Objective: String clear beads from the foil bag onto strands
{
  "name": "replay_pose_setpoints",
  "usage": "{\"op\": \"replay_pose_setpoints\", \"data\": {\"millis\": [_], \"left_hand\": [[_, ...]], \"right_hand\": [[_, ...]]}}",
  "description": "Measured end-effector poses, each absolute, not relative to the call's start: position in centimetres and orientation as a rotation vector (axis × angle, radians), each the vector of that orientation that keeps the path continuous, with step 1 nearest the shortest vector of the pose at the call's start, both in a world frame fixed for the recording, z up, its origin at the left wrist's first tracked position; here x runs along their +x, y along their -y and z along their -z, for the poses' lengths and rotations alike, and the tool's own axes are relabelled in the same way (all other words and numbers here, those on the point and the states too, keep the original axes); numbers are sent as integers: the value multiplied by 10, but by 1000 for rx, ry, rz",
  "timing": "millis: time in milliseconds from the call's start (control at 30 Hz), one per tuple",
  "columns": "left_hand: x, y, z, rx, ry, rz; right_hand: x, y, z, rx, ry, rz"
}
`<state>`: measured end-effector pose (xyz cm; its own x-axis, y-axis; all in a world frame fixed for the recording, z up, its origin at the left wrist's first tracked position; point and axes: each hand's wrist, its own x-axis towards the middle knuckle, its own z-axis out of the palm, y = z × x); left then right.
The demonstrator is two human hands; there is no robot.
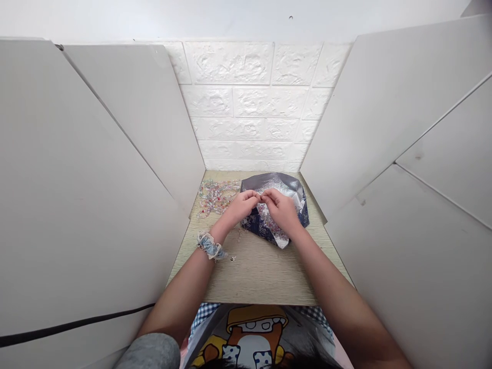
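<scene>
My left hand (pixel 241 206) and my right hand (pixel 282 209) meet fingertip to fingertip over an open silvery foil bag with a dark blue patterned outside (pixel 298 197), which lies on the wooden table (pixel 261 271). Both hands have their fingers curled in a pinch on something too small to make out. A pile of small coloured beads on strings (pixel 217 196) lies just left of my left hand. My left wrist wears a blue-and-white scrunchie (pixel 209 246).
White panels (pixel 96 205) wall in the table on the left and right (pixel 403 169), with a white brick-pattern wall (pixel 249 118) behind. A few loose beads (pixel 232 258) lie near my left wrist. A black cable (pixel 77 323) runs along the lower left panel.
</scene>
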<state>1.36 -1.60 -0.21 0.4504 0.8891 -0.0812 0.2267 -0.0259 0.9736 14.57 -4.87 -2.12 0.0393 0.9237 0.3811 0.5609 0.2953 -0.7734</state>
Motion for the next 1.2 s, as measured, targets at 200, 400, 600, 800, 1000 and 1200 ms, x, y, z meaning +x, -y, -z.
{"op": "replay_pose_setpoints", "data": {"millis": [200, 400, 600, 800, 1000, 1200], "left_hand": [[13, 18, 1, 1458, -939, -681], [13, 16, 3, 1487, -922, -727], [11, 18, -2, 1545, -960, -786], [11, 20, -2, 1594, -1021, -790], [9, 21, -3, 1722, -1036, -789], [9, 21, -3, 1771, -1053, -818]], "right_hand": [[145, 45, 26, -1309, 1524, -643], [145, 37, 30, -955, 1113, -1183], [149, 38, 29, -874, 1103, -1247], [150, 38, 28, -903, 1154, -1239], [152, 36, 31, -877, 1176, -1268], [153, 39, 28, -887, 1202, -1275]]}}
